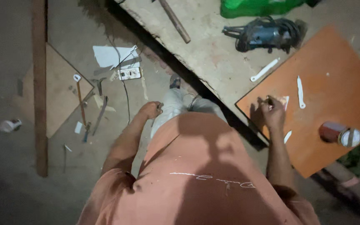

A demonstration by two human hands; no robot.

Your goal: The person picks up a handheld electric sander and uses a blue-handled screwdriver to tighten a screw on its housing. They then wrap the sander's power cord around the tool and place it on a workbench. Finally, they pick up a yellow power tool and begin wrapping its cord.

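1. Head view is looking straight down past an orange shirt; both arms are showing.
2. Right hand is reaching out toward 1 o'clock, forearm nearly straight, palm down, resting on the near corner of the orange board.
3. Its fingers are curling around a small dark object, too small to identify, just beside a white scrap on the board.
4. Left hand is hanging at 11 o'clock beside the hip, elbow bending outward, fingers loosely curling inward; whether it is holding anything, cannot tell.
5. White strip is lying at 2 o'clock from the right hand; a tin can is lying on its side at 4 o'clock.
6. Power tool is sitting on the workbench at 12 o'clock.
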